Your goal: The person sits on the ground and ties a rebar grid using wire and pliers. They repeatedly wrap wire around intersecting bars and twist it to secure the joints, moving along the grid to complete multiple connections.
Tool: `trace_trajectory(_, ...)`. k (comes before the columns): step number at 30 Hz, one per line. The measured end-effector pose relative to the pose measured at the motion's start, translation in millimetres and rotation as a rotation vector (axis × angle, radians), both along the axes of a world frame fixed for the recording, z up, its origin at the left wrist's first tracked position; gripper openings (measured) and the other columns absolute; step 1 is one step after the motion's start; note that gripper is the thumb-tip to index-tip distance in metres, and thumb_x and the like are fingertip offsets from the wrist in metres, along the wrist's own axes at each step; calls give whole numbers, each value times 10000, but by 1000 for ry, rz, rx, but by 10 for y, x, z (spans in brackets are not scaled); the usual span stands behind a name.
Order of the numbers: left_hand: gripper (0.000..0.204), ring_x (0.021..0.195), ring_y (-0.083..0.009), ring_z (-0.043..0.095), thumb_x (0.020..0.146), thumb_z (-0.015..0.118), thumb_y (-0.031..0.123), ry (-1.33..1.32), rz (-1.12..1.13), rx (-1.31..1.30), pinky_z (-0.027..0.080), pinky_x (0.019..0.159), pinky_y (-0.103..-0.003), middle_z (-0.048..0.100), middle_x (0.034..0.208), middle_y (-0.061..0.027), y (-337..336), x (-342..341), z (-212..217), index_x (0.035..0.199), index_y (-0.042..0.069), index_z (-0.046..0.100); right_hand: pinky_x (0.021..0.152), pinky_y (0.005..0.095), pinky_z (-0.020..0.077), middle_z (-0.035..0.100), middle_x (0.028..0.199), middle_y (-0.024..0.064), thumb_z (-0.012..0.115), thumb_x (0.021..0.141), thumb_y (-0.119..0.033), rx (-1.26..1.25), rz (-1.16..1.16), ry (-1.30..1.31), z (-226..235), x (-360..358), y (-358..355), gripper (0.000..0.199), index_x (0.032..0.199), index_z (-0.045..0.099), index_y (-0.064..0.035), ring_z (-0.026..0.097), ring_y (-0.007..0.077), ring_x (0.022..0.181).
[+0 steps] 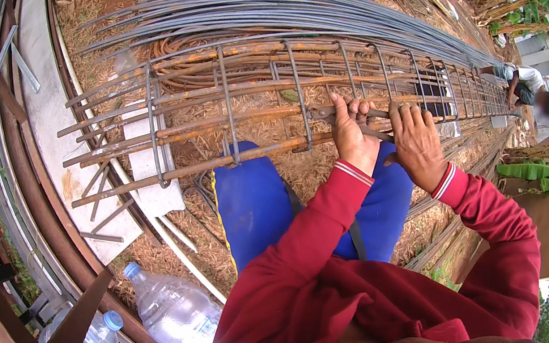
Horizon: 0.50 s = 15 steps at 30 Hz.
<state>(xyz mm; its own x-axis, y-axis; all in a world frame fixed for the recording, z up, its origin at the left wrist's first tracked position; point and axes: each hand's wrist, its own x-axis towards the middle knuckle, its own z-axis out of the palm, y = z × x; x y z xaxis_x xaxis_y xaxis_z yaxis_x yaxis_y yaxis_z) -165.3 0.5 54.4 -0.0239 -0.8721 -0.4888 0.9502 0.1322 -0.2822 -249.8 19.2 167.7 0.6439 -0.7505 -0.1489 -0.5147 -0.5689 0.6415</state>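
Note:
A long rebar cage (208,125) of rusty lengthwise bars and grey square stirrups stretches across in front of me, above my knees in blue trousers. Dark metal pincers (373,114) lie against its near side, their head close to a stirrup (299,93). My left hand (355,139) is closed around the pincers just behind the head, fingertips pointing up. Further back, my right hand (418,146) grips the handle ends, its fingers curled over them. Any wire at the jaws is too small to make out.
Grey rebars (245,4) lie bundled beyond the cage. Clear plastic bottles (174,310) stand at lower left, near a pale board (49,101) and metal rails. Another person (528,79) bends at the cage's far right end. Straw covers the ground.

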Motion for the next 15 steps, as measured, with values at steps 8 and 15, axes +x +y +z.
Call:
trace_trajectory(8,391,929,-160,587,922,633,520,-53,-4,-59,435,956,-374,568,862,20,61,33,-29,964,138,556,641,430,526,643,759,144,768,765,-285,314,46,-343,-84,-221,-572,350,921,612,-14,666,326,696)
trace_trajectory(15,410,937,-170,605,900,656,517,-60,-44,-220,458,975,-387,586,872,16,240,113,-136,990,125,575,518,329,546,641,707,103,765,804,-561,1547,-1092,-514,49,-145,-796,616,918,684,38,648,183,617)
